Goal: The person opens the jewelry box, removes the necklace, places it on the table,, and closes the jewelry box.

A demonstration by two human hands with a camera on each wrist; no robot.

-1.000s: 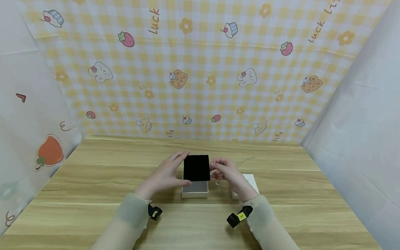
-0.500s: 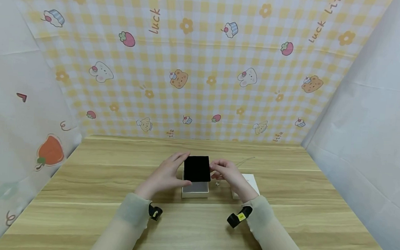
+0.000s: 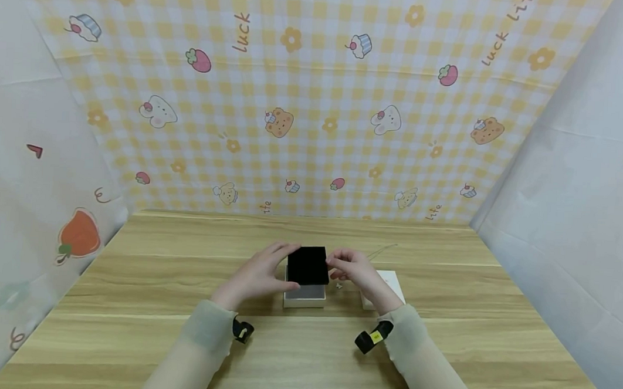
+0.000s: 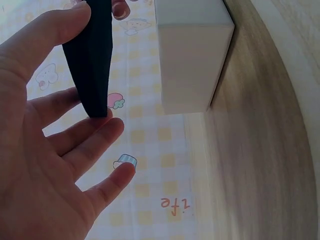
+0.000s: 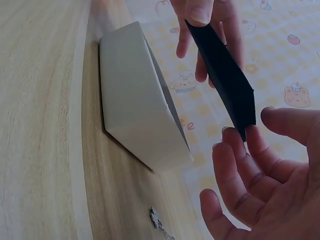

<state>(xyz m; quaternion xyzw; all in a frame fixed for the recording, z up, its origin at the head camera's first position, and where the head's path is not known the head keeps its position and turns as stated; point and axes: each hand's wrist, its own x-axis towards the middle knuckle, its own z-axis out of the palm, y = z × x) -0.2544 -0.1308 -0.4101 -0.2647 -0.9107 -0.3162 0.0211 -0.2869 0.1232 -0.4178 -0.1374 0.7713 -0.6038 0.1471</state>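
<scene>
A thin black square pad (image 3: 308,266) is held above the open white box (image 3: 304,303), covering its far part. My left hand (image 3: 258,274) grips the pad, thumb at the near edge and fingers at the far side; the left wrist view shows the thumb (image 4: 70,22) pressed on it. At the pad's right edge my right hand (image 3: 354,268) has its fingers curled. In the right wrist view these fingertips (image 5: 250,134) touch the pad's edge, with the thumb (image 5: 285,122) close beside it. Whatever lies on the pad is too dark to make out.
A white box lid (image 3: 390,281) lies partly under my right wrist. A small silvery trinket with a chain (image 5: 155,218) rests on the wooden table (image 3: 303,358) right of the box. Behind my right hand lies a thin greenish cord (image 3: 384,250). A patterned cloth (image 3: 316,101) hangs at the back.
The black pad has sunk slightly toward the box and tipped a little flatter. My left fingers moved down with it; the right hand has barely shifted.
</scene>
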